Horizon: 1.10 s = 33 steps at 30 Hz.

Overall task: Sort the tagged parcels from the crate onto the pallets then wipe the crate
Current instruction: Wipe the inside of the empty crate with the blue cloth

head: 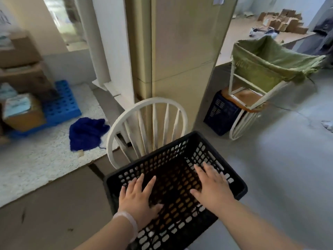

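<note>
A black perforated crate (110, 190) is at the lower middle of the frame, just in front of the round back of a white chair (155, 123); what carries the crate is hidden under it. Behind the chair a wide beige column (180, 51) rises to the top edge and blocks the view straight ahead.

At the middle left a dark blue cloth (88, 133) lies crumpled on a speckled white mat (36, 159) on the floor. Further to the upper left, a blue pallet (63, 103) carries cardboard parcels (23, 114), one of them with a pale label on top.

At the right, a dark blue box (221, 114) stands on the floor with an upturned white chair frame (232, 78) leaning over it; a green bag (270, 64) hangs open on this frame. Its content I cannot see.

Inside the crate both hands are palm down with straight, spread fingers. The left grip (138, 201), with a pale band on the wrist, is released, and the right grip (212, 188) is released too. Brown shows through the holes in the bottom.
</note>
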Tool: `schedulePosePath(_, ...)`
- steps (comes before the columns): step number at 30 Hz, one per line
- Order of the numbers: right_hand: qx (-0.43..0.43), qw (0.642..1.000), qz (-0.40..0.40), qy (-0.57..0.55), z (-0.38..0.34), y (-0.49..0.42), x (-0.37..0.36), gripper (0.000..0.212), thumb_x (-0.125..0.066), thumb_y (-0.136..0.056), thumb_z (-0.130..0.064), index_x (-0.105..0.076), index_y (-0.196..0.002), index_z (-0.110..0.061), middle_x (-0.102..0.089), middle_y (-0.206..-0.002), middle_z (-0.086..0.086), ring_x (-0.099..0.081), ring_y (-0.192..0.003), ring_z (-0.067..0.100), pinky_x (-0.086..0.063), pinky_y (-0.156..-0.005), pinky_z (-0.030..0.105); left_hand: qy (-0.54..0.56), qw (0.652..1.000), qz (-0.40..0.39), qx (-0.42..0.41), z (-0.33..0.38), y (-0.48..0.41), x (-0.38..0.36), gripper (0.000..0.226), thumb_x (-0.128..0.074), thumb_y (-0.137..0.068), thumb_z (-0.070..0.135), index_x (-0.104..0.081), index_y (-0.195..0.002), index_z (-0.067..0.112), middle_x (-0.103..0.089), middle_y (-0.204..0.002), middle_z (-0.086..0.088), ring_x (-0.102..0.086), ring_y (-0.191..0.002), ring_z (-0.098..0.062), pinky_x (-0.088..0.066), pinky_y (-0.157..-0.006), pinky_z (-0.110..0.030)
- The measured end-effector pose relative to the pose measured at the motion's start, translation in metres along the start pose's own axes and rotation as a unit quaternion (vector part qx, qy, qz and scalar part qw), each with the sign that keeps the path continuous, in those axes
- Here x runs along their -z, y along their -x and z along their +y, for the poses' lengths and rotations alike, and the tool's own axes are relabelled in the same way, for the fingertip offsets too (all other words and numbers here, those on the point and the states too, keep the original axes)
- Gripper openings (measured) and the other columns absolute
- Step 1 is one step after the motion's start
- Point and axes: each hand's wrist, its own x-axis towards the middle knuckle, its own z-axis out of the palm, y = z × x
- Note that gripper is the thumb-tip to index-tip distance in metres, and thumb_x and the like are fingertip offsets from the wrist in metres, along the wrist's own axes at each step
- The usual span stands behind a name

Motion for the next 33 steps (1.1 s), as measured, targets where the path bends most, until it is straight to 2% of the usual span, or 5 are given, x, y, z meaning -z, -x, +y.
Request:
schedulePosePath(5, -0.003, 0.999, -0.038, 0.009, 0.053, -0.040, -0.001, 0.085, -0.050, -0.092, -0.057, 0.001, -0.156, -0.032, 0.005, -0.164, 0.001, 0.000, -0.151, 0.023, -0.007, -0.122, 0.045, 0.052, 0.991, -0.004, 0.126, 0.010, 0.010, -0.034, 0.088, -0.039, -0.088, 0.075, 0.012, -0.153, 0.046, 0.012, -0.165, 0.005, 0.010, -0.152, -0.023, -0.003, -0.123, -0.045)
schedulePosePath(10, 0.037, 0.997, -0.055, 0.033, 0.083, -0.064, -0.005, 0.085, -0.051, -0.093, -0.055, 0.000, -0.156, -0.031, 0.003, -0.164, -0.001, -0.001, -0.151, 0.021, -0.009, -0.122, 0.042, 0.064, 0.978, -0.007, 0.196, 0.023, 0.013, -0.056, 0.089, -0.035, -0.086, 0.079, 0.012, -0.153, 0.044, 0.011, -0.165, 0.004, 0.011, -0.152, -0.023, -0.005, -0.123, -0.044)
schedulePosePath(18, -0.006, 0.998, -0.066, -0.001, 0.118, -0.099, -0.004, 0.096, -0.060, -0.090, -0.048, 0.006, -0.156, -0.027, 0.006, -0.164, 0.000, 0.002, -0.151, 0.022, -0.010, -0.121, 0.041, 0.102, 0.944, 0.031, 0.313, 0.011, 0.005, -0.069, 0.091, -0.038, -0.088, 0.075, 0.016, -0.153, 0.040, 0.025, -0.162, -0.003, 0.017, -0.150, -0.028, -0.003, -0.123, -0.046)
schedulePosePath(27, -0.032, 0.992, -0.087, -0.080, 0.130, -0.129, -0.015, 0.103, -0.071, -0.085, -0.038, 0.002, -0.156, -0.025, -0.009, -0.163, 0.003, -0.014, -0.148, 0.025, -0.020, -0.119, 0.047, 0.364, 0.835, 0.091, 0.403, -0.009, -0.013, -0.075, 0.104, -0.065, -0.088, 0.051, 0.011, -0.156, 0.034, -0.001, -0.164, -0.003, -0.015, -0.149, -0.032, -0.023, -0.120, -0.051)
schedulePosePath(33, -0.100, 0.971, -0.098, -0.191, 0.131, -0.149, -0.017, 0.106, -0.077, -0.083, -0.024, 0.000, -0.156, -0.029, -0.034, -0.154, 0.010, -0.034, -0.140, 0.031, -0.031, -0.113, 0.052, 0.495, 0.737, 0.111, 0.446, -0.023, -0.009, -0.081, 0.096, -0.070, -0.089, 0.033, 0.000, -0.156, 0.035, -0.041, -0.151, -0.011, -0.048, -0.131, -0.037, -0.041, -0.107, -0.057)
